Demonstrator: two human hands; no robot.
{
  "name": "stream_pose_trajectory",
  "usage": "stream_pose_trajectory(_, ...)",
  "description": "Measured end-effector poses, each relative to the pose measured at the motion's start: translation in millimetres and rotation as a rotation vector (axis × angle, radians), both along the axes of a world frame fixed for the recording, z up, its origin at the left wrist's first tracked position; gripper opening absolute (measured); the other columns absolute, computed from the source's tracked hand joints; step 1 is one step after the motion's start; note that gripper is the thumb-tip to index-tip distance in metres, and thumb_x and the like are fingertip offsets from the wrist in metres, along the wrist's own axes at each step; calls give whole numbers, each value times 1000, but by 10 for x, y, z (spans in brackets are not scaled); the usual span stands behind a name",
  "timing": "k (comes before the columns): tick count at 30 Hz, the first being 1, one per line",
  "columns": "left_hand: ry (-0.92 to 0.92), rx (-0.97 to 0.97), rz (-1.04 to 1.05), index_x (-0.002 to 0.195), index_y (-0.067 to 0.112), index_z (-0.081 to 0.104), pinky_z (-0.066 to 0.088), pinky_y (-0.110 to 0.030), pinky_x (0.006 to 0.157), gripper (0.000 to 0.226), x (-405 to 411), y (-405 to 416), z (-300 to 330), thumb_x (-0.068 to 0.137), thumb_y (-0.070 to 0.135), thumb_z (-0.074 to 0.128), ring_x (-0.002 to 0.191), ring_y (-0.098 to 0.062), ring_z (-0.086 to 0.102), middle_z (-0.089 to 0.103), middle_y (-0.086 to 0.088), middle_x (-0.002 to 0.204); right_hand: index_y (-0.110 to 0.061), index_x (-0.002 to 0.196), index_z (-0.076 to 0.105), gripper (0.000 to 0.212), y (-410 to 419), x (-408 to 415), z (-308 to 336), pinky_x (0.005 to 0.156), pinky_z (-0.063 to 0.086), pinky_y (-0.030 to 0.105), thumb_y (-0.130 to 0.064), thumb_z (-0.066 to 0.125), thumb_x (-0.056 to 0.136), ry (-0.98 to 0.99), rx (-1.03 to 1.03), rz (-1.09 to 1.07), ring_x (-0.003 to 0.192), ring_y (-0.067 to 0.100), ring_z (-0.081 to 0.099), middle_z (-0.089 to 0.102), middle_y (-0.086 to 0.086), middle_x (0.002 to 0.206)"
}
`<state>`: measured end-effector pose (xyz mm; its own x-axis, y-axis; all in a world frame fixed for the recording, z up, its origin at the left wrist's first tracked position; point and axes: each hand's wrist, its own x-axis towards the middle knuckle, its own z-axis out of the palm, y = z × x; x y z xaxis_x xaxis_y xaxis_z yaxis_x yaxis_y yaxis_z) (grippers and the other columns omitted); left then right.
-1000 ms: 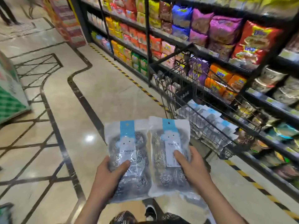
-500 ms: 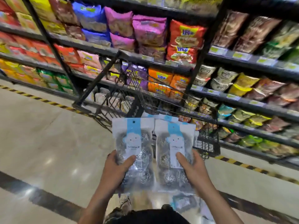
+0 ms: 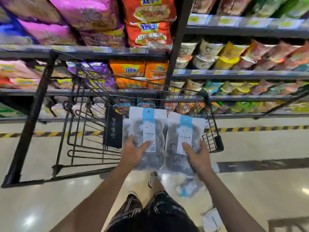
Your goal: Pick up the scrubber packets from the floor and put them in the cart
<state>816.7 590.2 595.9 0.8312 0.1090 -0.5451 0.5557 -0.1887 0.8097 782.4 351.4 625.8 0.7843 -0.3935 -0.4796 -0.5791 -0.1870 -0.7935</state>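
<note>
Two clear scrubber packets with blue-and-white header cards are held side by side over the near end of the black wire cart (image 3: 212,131). My left hand (image 3: 133,153) grips the left packet (image 3: 147,131) at its lower half. My right hand (image 3: 197,156) grips the right packet (image 3: 184,136) the same way. Another scrubber packet (image 3: 189,187) lies on the floor below my right forearm, and one more packet (image 3: 211,219) lies near the bottom edge by my right elbow.
Store shelves (image 3: 234,75) packed with snack bags and noodle cups run behind the cart. A yellow-black striped line (image 3: 250,128) marks the floor along them. The cart's handle frame (image 3: 30,128) reaches out to the left. My legs and a shoe (image 3: 153,180) are below.
The view has swung toward the shelves and closer to the cart. Both hands have carried the two packets forward, from short of the cart to over its near end.
</note>
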Motion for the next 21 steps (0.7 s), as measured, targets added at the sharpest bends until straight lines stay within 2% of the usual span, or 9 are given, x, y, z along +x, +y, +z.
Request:
stream_pose_trajectory(3, 49, 70, -6, 110, 12, 59, 51, -14, 54, 33, 320, -14, -135, 88, 22, 81, 72, -5, 65, 69, 9, 88, -29, 95, 54, 29, -14, 486, -306, 80, 58, 45, -39, 79, 85, 61, -37, 68, 86, 20, 71, 72, -2, 96)
stream_pose_trajectory(5, 88, 108, 36, 111, 12, 60, 57, -20, 59, 35, 504, 14, -324, 86, 24, 82, 73, -10, 71, 72, 8, 87, -20, 111, 54, 41, -49, 779, -535, 82, 57, 47, -44, 76, 86, 92, -41, 126, 87, 21, 67, 70, 7, 102)
stream_pose_trajectory(7, 153, 127, 59, 111, 14, 61, 59, -31, 58, 41, 676, 98, -542, 83, 34, 84, 71, -20, 73, 75, 0, 90, -4, 134, 48, 61, -101, 1073, -718, 80, 54, 36, -39, 73, 90, 124, -34, 140, 91, 18, 57, 60, 7, 107)
stream_pose_trajectory(9, 195, 198, 51, 112, 13, 60, 54, -33, 54, 54, 807, 234, -888, 78, 50, 82, 64, -20, 67, 75, -7, 92, -11, 127, 54, 47, -222, 1329, -980, 66, 53, 24, -35, 74, 91, 135, -8, 140, 82, 13, 62, 66, 5, 106)
stream_pose_trajectory(11, 281, 255, 73, 113, 11, 60, 60, -42, 67, 49, 846, 362, -1285, 82, 44, 81, 77, -27, 72, 76, -10, 100, -29, 105, 57, 30, -374, 1473, -1308, 66, 60, 35, -42, 77, 87, 159, -31, 152, 75, 17, 69, 76, 8, 100)
stream_pose_trajectory(13, 314, 312, 93, 111, 11, 60, 61, -50, 80, 38, 849, 431, -1659, 87, 32, 80, 91, -34, 73, 74, -11, 98, -41, 99, 53, 32, -522, 1520, -1694, 65, 60, 44, -50, 78, 82, 221, -47, 152, 69, 15, 71, 77, 2, 89)
stream_pose_trajectory(16, 339, 293, 126, 106, 11, 56, 53, -42, 77, 35, 882, 414, -1979, 86, 24, 82, 98, -36, 71, 70, -12, 98, -30, 116, 42, 49, -574, 1567, -2014, 53, 49, 30, -46, 76, 85, 316, -143, 228, 51, 3, 64, 72, 2, 75)
stream_pose_trajectory(19, 339, 368, 56, 125, 9, 48, 48, -40, 92, 79, 911, 446, -2115, 70, 58, 75, 117, -37, 61, 61, -16, 121, -17, 139, 31, 74, -584, 1597, -2137, 66, 42, 29, -40, 77, 86, 291, -236, 266, 83, 25, 72, 73, 10, 97)
stream_pose_trajectory(21, 310, 397, 8, 151, 10, 34, 40, -41, 106, 103, 959, 443, -2032, 68, 57, 72, 129, -33, 46, 44, -19, 139, -18, 153, 23, 87, -627, 1606, -2171, 70, 39, 27, -31, 78, 87, 246, -308, 321, 87, 21, 64, 67, 6, 103)
